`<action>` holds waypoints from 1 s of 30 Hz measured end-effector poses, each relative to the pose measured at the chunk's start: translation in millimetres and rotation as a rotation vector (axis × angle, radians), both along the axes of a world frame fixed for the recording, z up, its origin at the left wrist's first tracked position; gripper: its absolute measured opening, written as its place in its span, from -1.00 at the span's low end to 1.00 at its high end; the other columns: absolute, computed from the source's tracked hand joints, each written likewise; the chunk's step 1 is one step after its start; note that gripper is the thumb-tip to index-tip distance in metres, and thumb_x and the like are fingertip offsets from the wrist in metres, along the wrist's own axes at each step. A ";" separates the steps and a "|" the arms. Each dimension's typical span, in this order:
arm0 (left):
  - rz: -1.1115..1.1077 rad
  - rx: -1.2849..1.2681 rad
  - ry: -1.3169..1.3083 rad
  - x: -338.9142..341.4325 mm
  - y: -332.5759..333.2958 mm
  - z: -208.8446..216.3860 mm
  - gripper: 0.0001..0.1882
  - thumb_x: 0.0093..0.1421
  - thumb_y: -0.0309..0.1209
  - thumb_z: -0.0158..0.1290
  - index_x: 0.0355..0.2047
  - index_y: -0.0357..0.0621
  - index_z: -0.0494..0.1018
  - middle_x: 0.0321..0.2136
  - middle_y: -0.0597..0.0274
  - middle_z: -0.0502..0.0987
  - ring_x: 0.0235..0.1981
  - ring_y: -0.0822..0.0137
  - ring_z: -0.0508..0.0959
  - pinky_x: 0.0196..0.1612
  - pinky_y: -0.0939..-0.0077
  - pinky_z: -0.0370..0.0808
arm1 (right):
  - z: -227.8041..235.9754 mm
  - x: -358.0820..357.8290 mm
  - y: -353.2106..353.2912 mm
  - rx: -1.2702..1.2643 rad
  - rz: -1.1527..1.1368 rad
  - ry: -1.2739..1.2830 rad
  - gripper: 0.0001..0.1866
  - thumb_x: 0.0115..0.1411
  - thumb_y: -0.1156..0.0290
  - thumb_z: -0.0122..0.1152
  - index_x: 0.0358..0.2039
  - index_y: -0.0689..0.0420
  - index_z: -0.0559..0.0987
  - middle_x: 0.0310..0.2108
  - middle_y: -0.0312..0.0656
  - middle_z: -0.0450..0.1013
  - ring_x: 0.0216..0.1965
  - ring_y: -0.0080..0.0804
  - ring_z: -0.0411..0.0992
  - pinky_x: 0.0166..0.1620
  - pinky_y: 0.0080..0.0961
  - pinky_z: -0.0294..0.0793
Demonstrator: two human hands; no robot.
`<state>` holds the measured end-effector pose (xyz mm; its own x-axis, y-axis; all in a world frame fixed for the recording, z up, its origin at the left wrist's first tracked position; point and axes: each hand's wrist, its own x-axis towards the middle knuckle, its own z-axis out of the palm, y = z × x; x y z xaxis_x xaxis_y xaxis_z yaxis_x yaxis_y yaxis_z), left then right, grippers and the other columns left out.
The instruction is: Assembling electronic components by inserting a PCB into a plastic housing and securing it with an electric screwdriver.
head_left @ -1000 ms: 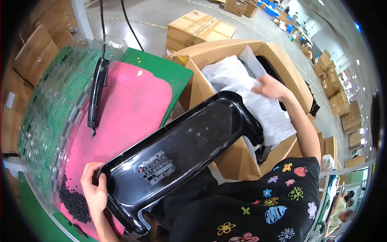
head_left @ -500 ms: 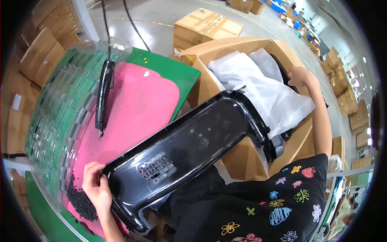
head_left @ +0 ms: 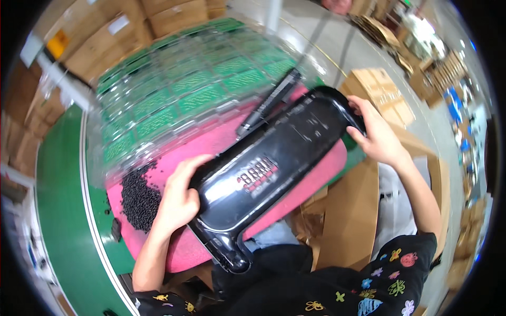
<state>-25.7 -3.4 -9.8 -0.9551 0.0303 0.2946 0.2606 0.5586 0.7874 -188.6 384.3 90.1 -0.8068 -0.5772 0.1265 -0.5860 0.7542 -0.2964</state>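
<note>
A long, glossy black plastic housing [head_left: 284,152] with digit-shaped cutouts is held tilted over the pink mat [head_left: 279,210]. My left hand [head_left: 179,197] grips its near left end, thumb and fingers closed at the edge. At the far right end, my right hand [head_left: 375,131] is closed round the rim; part of its fingers is hidden behind the housing. Just beyond the housing's far edge lies a black electric screwdriver [head_left: 271,100] with a cable. A pile of small black pieces [head_left: 138,197], too small to make out, is on the mat by my left hand.
Stacked clear plastic trays [head_left: 184,89] cover the far side of the green table [head_left: 60,210]. To my right stands an open cardboard box [head_left: 348,216] with white wrapping [head_left: 403,195] inside. A closed carton [head_left: 379,95] is on the floor behind it.
My right hand has left the open box and taken hold of the housing's right end. The housing has moved over the mat, away from the box. The view has turned left.
</note>
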 end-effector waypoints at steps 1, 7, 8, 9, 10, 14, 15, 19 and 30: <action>-0.035 -0.006 -0.056 1.8 -1.0 12.6 -0.23 -0.25 -0.73 -0.26 0.10 -0.26 0.39 0.01 -0.20 0.49 0.11 -0.15 0.44 0.25 0.11 0.33 | 6.4 -6.8 -33.3 -0.096 0.071 0.000 -0.37 0.13 0.53 0.23 0.22 0.24 0.24 0.08 0.08 0.29 0.12 0.02 0.35 0.20 -0.25 0.34; 0.042 -0.110 -0.094 8.4 -30.0 8.1 -0.34 -0.11 -0.77 -0.11 0.08 -0.22 0.42 -0.12 -0.07 0.57 -0.05 -0.08 0.54 0.04 0.13 0.47 | -6.3 -106.1 -191.4 0.066 0.437 0.503 -0.45 0.12 0.50 0.20 0.14 0.18 0.32 0.08 0.00 0.32 0.11 -0.03 0.32 0.15 -0.20 0.37; 0.073 -0.154 -0.082 11.0 -33.9 10.6 -0.38 -0.11 -0.76 -0.08 0.05 -0.21 0.44 -0.17 -0.03 0.59 -0.13 -0.06 0.56 -0.04 0.12 0.51 | -11.0 -129.5 -216.2 0.124 0.385 0.502 -0.47 0.13 0.47 0.18 0.14 0.17 0.33 0.10 -0.01 0.32 0.14 -0.02 0.31 0.16 -0.17 0.37; 0.099 -0.180 -0.094 12.1 -37.2 11.4 -0.38 -0.14 -0.77 -0.10 0.02 -0.21 0.46 -0.18 -0.02 0.60 -0.13 -0.06 0.56 -0.04 0.13 0.51 | -20.5 -155.5 -240.3 0.183 0.330 0.496 -0.48 0.13 0.44 0.16 0.13 0.16 0.34 0.11 -0.01 0.32 0.16 -0.01 0.30 0.16 -0.15 0.37; 0.117 -0.203 -0.102 12.0 -38.6 12.8 -0.38 -0.17 -0.78 -0.12 -0.02 -0.22 0.48 -0.19 -0.02 0.60 -0.12 -0.06 0.57 -0.04 0.14 0.52 | -29.6 -183.3 -257.3 0.216 0.264 0.487 -0.47 0.13 0.42 0.15 0.15 0.13 0.35 0.13 -0.02 0.31 0.18 -0.02 0.29 0.17 -0.15 0.37; 0.106 -0.283 0.086 4.2 -35.5 5.3 -0.49 -0.15 -0.68 -0.01 -0.08 -0.27 0.50 -0.33 0.03 0.56 -0.25 0.03 0.55 -0.13 0.20 0.54 | -58.8 -282.1 -297.7 0.560 -0.007 0.456 -0.49 0.15 0.40 0.14 0.17 0.01 0.42 0.30 -0.12 0.20 0.32 -0.11 0.17 0.23 -0.02 0.32; 0.081 -0.306 0.074 3.2 -36.1 5.3 -0.49 -0.13 -0.65 0.02 -0.07 -0.26 0.49 -0.33 0.06 0.54 -0.23 0.07 0.55 -0.11 0.24 0.53 | -72.0 -297.0 -299.9 0.604 -0.053 0.464 -0.50 0.18 0.42 0.11 0.17 0.02 0.41 0.33 -0.13 0.17 0.34 -0.12 0.15 0.25 -0.03 0.30; 0.083 -0.298 0.016 8.6 -35.2 10.1 -0.48 -0.13 -0.62 0.06 -0.05 -0.25 0.48 -0.27 0.11 0.53 -0.17 0.11 0.53 -0.09 0.25 0.52 | -80.4 -307.7 -324.3 0.807 -0.012 0.407 -0.54 0.25 0.45 0.02 0.19 0.10 0.39 0.40 -0.17 0.08 0.38 -0.17 0.10 0.28 -0.07 0.26; -0.020 -0.322 -0.020 12.8 -42.6 12.1 -0.32 -0.15 -0.72 0.05 0.10 -0.16 0.45 -0.13 0.17 0.58 -0.09 0.10 0.51 -0.03 0.26 0.42 | -44.3 -261.6 -285.5 0.202 0.126 0.976 -0.58 0.16 0.54 0.07 0.07 0.22 0.44 0.15 -0.16 0.37 0.17 -0.17 0.34 0.17 -0.27 0.37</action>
